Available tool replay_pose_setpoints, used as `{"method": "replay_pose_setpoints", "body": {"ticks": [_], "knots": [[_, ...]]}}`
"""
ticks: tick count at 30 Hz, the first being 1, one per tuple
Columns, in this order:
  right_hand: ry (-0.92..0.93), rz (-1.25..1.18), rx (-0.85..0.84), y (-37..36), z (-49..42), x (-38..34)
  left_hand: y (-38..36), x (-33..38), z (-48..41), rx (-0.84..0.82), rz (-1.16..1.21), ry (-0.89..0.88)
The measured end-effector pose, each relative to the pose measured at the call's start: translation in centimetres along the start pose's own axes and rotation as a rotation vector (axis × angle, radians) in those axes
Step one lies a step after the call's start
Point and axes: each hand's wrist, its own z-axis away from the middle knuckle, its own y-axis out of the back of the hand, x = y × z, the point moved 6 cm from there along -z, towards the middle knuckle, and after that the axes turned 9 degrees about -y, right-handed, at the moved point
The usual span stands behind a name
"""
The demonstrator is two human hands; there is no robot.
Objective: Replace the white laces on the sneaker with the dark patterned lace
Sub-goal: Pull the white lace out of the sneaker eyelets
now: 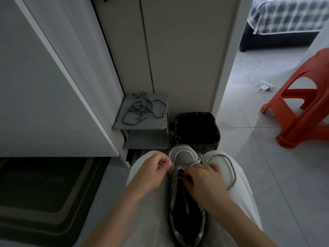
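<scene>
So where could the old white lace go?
Bare floor tiles between bin and orange stool; the grey shelf's lower tier looks bare too. Crowded: the shelf top under the dark lace, and the lap with sneaker, left hand and right hand.

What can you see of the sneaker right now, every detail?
The sneaker is grey and silver, with a mesh toe panel and a dark inside. It lies sole down along the person's lap on pale trousers, toe pointing away. Its white lace is partly undone, one loop trailing over the right thigh. The left hand pinches the lace at the shoe's left edge; the right hand grips it at the eyelets.
</scene>
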Motion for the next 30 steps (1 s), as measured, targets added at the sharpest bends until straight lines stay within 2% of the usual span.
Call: {"method": "replay_pose_setpoints", "body": {"ticks": [2,4,6,9,11,14,18,20,23,27,28,30], "knots": [[-0.016,-0.033,0.014,0.2,0.0,0.1,-1.0,-0.1,0.8,-0.065,-0.043,-0.031],[-0.011,-0.041,0.024,0.3,0.1,0.0,-1.8,0.0,1.3,-0.043,-0.06,-0.068],[-0.013,-0.047,0.029,0.3,0.1,0.1,-1.8,0.3,1.3,0.024,-0.121,-0.096],[-0.04,-0.054,0.022,0.5,0.1,0.7,0.8,1.2,0.4,0.206,-0.353,-0.143],[-0.05,-0.081,0.027,0.9,0.1,1.0,2.6,1.9,-0.3,0.279,-0.385,-0.153],[-0.059,-0.059,0.006,0.8,0.1,1.0,2.0,2.0,-0.9,0.194,-0.366,-0.151],[-0.08,-0.067,-0.003,0.4,0.1,0.7,0.1,-0.4,0.3,0.061,-0.188,0.014],[-0.085,-0.073,-0.008,0.3,0.0,0.6,-1.0,-0.3,1.0,0.036,-0.199,-0.026],[-0.091,-0.076,-0.02,0.5,0.0,0.8,-0.8,1.1,1.0,0.093,-0.267,-0.138],[-0.121,-0.151,-0.027,1.1,-0.3,1.4,5.3,1.5,-0.7,0.316,-0.416,-0.102],[-0.116,-0.144,-0.026,1.1,-0.4,1.3,6.0,1.2,-0.8,0.306,-0.43,-0.089],[-0.107,-0.123,-0.018,1.0,-0.4,1.1,5.2,0.6,-0.9,0.178,-0.394,-0.026]]}}
